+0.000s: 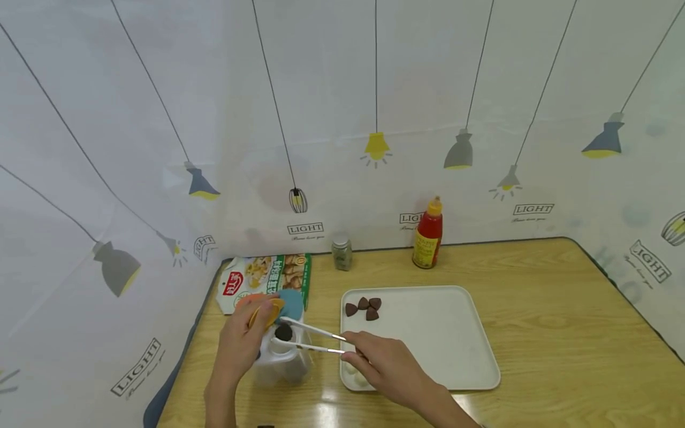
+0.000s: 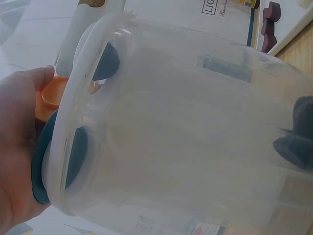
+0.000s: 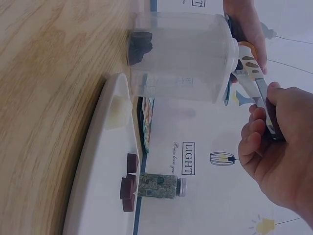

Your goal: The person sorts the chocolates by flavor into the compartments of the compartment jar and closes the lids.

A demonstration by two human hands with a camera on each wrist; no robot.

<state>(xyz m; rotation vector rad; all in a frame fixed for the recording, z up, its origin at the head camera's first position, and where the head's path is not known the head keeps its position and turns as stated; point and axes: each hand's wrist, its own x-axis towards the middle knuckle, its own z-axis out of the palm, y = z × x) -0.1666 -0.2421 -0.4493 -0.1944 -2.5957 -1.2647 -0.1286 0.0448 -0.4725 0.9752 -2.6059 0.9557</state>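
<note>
My left hand (image 1: 243,336) pinches a raised orange lid (image 1: 274,309) on top of a clear plastic container (image 2: 186,122). Its thumb lies beside the orange cup-shaped part (image 2: 55,93) in the left wrist view. With my right hand (image 3: 286,139) I grip white-ended tongs (image 1: 316,347). Their tips stand at the container's round opening, with a dark brown piece (image 1: 283,332) between them. Several dark pieces (image 3: 140,48) lie on the container's bottom. Blue flaps (image 1: 291,304) also show on its top.
Right of the container lies a white tray (image 1: 428,339) with several brown pieces (image 1: 371,313) and whitish pieces (image 3: 119,111). Behind stand a small jar (image 1: 341,254) and a red sauce bottle (image 1: 428,235). A printed food bag (image 1: 291,270) lies behind the container. A lamp-patterned curtain edges the table.
</note>
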